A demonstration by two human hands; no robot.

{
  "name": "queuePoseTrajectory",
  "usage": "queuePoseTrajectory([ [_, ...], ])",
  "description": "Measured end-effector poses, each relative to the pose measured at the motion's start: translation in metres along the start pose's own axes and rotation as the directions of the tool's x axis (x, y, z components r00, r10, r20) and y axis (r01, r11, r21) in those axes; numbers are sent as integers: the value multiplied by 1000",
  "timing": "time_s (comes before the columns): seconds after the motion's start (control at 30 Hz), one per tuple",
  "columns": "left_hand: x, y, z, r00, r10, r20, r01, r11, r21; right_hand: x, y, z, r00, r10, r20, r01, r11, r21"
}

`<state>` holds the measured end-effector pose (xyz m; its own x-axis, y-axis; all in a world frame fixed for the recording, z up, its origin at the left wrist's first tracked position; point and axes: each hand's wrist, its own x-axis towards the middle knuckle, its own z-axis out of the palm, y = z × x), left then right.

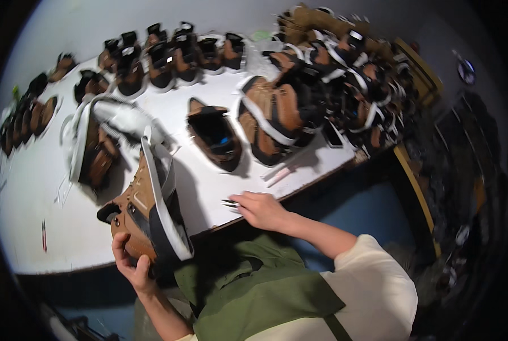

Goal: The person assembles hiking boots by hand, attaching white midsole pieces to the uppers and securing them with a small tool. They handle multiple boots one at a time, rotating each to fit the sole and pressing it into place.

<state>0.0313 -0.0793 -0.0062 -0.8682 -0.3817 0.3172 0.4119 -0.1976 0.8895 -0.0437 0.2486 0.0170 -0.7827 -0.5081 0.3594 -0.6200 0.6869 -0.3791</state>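
A brown high-top shoe with a white and black sole stands tilted at the table's front edge. My left hand is closed around its lower end, thumb and fingers on the brown upper. To the right, just over the table edge, my right hand is closed on a small dark tool with two pointed tips; most of it is hidden in the fingers. The tips point left, apart from the shoe. Beyond the hands, a single brown and black shoe sits with its opening up.
White table bears rows of shoes at the back. A white-soled shoe lies by crumpled white wrapping. Stacked shoes, a phone and pens are at right, beside a large shoe heap. A red pen lies left.
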Motion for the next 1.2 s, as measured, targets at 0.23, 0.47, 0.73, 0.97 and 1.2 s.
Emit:
queuePoseTrajectory([
  [0.23, 39, -38, 19, 956, -99, 275, 78, 993, 84, 36, 59, 64, 966, 21, -258, -68, 983, -172],
  [0.47, 38, -13, 22, 916, -308, 256, 213, 915, 342, -13, 88, 13, 979, -69, -190, 9, 953, -302],
  [0.73, 21, -10, 23, 872, -306, 383, 216, 941, 261, -36, 129, -50, 998, 29, 62, 2, 893, -449],
  [0.97, 21, -11, 25, 869, -289, 402, 169, 936, 307, -15, 135, -56, 967, 171, 190, -70, 891, -449],
  [1.2, 29, -15, 26, 877, -256, 407, 146, 948, 282, -2, 86, -68, 976, 156, 150, -134, 980, -143],
])
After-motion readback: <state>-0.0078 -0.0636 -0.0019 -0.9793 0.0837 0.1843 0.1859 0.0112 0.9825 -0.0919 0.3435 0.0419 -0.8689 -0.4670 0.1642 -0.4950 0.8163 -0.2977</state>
